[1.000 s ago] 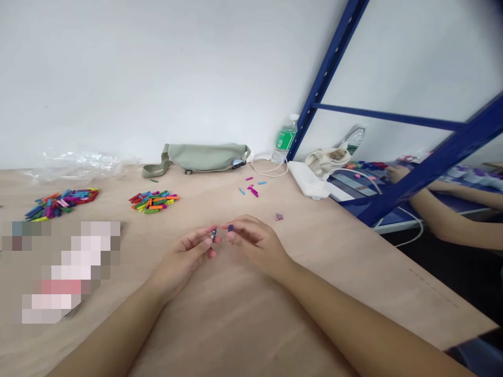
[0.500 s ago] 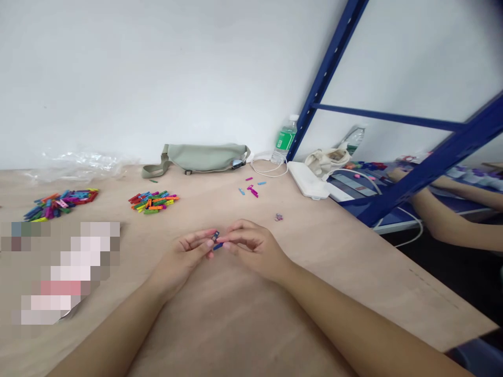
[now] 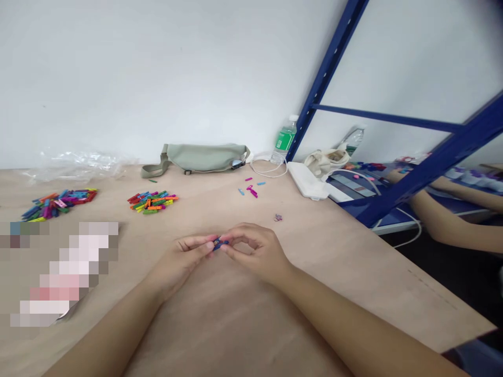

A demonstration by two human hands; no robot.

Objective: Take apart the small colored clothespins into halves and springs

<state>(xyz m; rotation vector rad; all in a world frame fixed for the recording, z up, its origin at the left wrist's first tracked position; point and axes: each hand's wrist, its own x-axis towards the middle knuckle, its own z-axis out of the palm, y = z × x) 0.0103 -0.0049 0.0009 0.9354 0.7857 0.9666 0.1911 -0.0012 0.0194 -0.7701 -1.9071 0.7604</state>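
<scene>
Small dark blue clothespin parts (image 3: 220, 244) are pinched between my two hands above the table's middle. My left hand (image 3: 188, 257) grips them from the left with thumb and fingers. From the right, my right hand (image 3: 257, 250) closes thumb and fingertips on the blue parts too. Fingers hide some of the pieces, and whether they are joined cannot be made out. Beyond my right hand lies a little heap of metal springs (image 3: 278, 217). Farther back are a few loose magenta and blue pieces (image 3: 252, 191). A pile of coloured clothespins (image 3: 151, 202) sits left of them.
Another clothespin pile (image 3: 58, 203) and clear plastic wrap (image 3: 78, 164) lie at left, behind a pixelated area. A grey-green bag (image 3: 206, 158), a bottle (image 3: 286, 139) and a white case (image 3: 307, 180) stand behind. Past the blue frame (image 3: 416, 173) are another person's arms (image 3: 451, 214).
My right hand has turned slightly and its fingertips have come closer to my left hand. The blue parts now sit together between the fingers.
</scene>
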